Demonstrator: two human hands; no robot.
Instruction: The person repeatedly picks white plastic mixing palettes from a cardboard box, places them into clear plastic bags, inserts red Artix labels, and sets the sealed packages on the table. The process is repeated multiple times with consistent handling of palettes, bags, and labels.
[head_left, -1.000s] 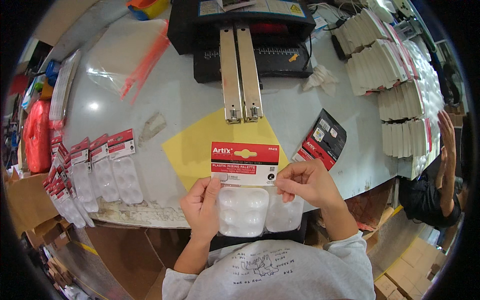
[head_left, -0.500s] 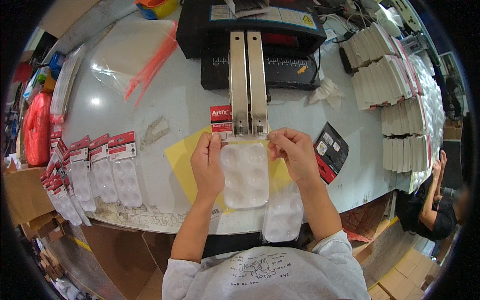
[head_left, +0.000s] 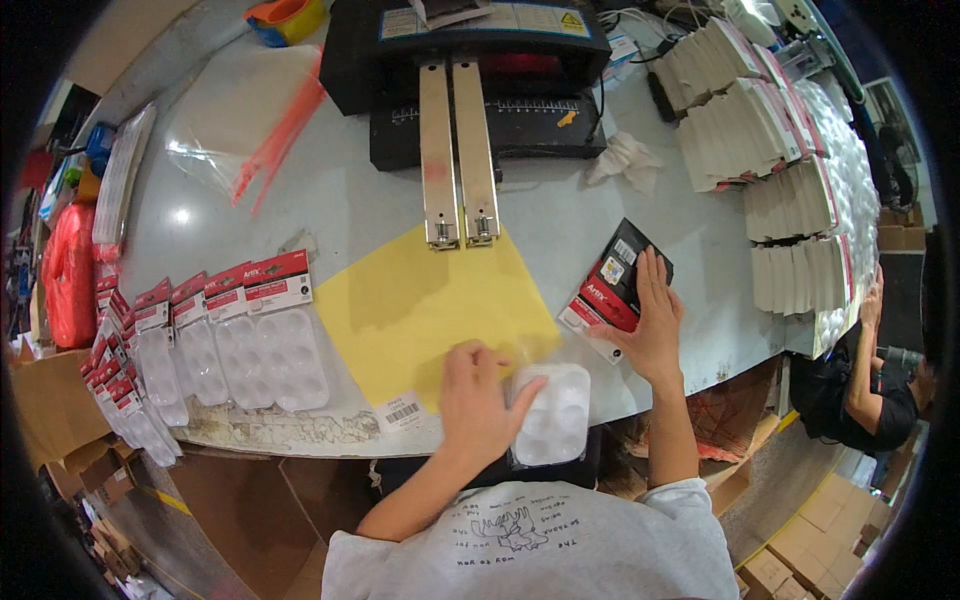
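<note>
My left hand (head_left: 474, 408) is at the table's front edge, thumb apart from the bent fingers, the thumb reaching over a white plastic paint palette (head_left: 558, 425) with round wells. Slight blur hides whether it grips the palette. To the right, my right hand (head_left: 652, 318) lies spread over black and red header cards (head_left: 606, 288), thumb at their lower edge and fingers along their right side. Under the left fingers is a yellow sheet (head_left: 430, 310). Several carded palettes (head_left: 290, 355) lie in a row at the left.
A black machine (head_left: 480, 130) with two metal bars (head_left: 438, 165) stands at the back. Stacks of folded cards (head_left: 790, 205) line the right side. Clear bags (head_left: 245, 110) with red edges lie at the back left. A co-worker (head_left: 845, 400) is at the far right.
The carded palette has moved from my hands to the row at the left. My left hand has come down to the front palette; my right hand has moved right onto the header cards.
</note>
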